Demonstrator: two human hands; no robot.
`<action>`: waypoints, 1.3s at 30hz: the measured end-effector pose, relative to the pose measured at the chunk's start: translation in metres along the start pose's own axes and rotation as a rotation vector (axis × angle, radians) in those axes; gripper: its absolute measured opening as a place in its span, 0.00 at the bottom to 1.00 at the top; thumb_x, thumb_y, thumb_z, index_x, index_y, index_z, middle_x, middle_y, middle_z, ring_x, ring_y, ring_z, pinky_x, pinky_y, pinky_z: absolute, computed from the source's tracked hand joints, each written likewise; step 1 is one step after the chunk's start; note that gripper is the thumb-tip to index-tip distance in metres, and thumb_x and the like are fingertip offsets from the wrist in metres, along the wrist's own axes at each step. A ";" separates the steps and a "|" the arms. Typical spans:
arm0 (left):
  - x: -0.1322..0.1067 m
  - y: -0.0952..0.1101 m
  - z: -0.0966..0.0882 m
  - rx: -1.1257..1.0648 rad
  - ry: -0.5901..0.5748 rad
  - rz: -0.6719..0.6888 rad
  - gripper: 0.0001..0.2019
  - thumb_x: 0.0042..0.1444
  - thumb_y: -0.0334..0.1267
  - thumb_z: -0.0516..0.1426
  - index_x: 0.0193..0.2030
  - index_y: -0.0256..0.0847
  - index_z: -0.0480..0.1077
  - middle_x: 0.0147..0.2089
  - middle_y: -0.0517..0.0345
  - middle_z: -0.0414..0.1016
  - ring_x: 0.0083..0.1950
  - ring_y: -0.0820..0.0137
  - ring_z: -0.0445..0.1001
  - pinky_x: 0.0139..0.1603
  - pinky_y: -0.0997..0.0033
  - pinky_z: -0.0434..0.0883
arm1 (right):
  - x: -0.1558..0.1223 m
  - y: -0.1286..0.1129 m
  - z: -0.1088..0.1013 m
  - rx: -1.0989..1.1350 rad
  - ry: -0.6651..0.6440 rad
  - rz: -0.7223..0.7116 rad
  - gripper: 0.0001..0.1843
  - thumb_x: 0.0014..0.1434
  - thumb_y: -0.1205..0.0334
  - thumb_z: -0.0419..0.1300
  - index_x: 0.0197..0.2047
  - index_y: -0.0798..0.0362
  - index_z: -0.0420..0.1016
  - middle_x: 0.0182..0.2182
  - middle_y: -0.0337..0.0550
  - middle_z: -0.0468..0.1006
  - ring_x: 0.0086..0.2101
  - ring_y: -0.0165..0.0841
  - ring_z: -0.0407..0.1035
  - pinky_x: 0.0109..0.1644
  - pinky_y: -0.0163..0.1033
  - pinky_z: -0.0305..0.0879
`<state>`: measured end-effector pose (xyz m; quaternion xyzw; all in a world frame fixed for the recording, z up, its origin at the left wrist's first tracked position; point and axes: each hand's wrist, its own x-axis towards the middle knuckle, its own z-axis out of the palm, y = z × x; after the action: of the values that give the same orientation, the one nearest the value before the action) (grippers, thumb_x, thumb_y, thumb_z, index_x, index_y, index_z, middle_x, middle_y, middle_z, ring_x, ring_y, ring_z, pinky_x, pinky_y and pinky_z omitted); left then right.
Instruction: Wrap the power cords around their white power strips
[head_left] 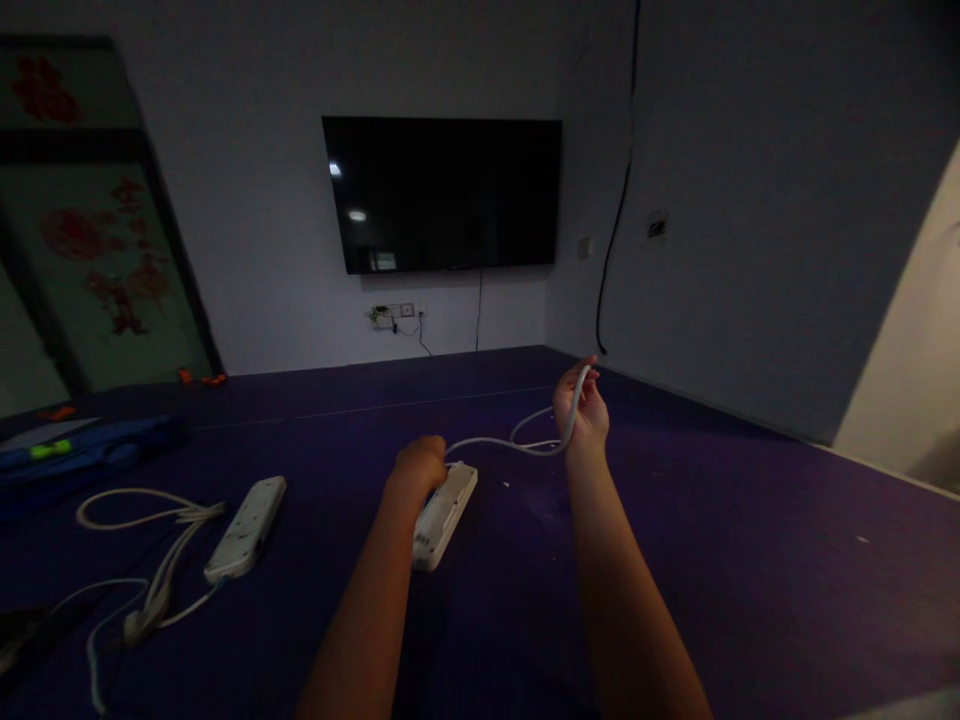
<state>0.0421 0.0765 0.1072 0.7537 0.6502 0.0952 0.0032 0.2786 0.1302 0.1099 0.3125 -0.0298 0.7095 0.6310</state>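
While my left fingers (431, 452) close on the upper end of the white power strip (450, 510), lower centre of frame, my right fingers (570, 378), right of centre, curl around its raised white cable (499, 441).

Left hand (421, 464) low, curled in | right hand (584, 408) rides higher, palm side showing | both arms (628, 572) stretch forward

Dim room. We note grey walls (255, 230), a dark wall-mounted television (450, 195) reflecting light spots, sockets (405, 311) below. At left, dark-framed panels (45, 190) bear red decorations. A black cable (616, 230) hangs at right; purple surface (712, 500) reaches the walls; far right looks brighter.
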 end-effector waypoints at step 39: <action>-0.025 0.035 -0.028 -0.567 0.647 0.879 0.08 0.44 0.26 0.54 0.31 0.42 0.61 0.39 0.52 0.70 0.46 0.64 0.69 0.48 0.60 0.67 | -0.035 0.064 0.044 -1.977 0.058 0.273 0.39 0.55 0.32 0.41 0.30 0.58 0.78 0.21 0.49 0.77 0.24 0.32 0.72 0.29 0.34 0.68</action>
<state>0.0685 0.0434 0.1360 0.8539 0.1962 0.4809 -0.0335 0.2379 0.0677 0.1509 -0.3764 -0.6270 0.4398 0.5213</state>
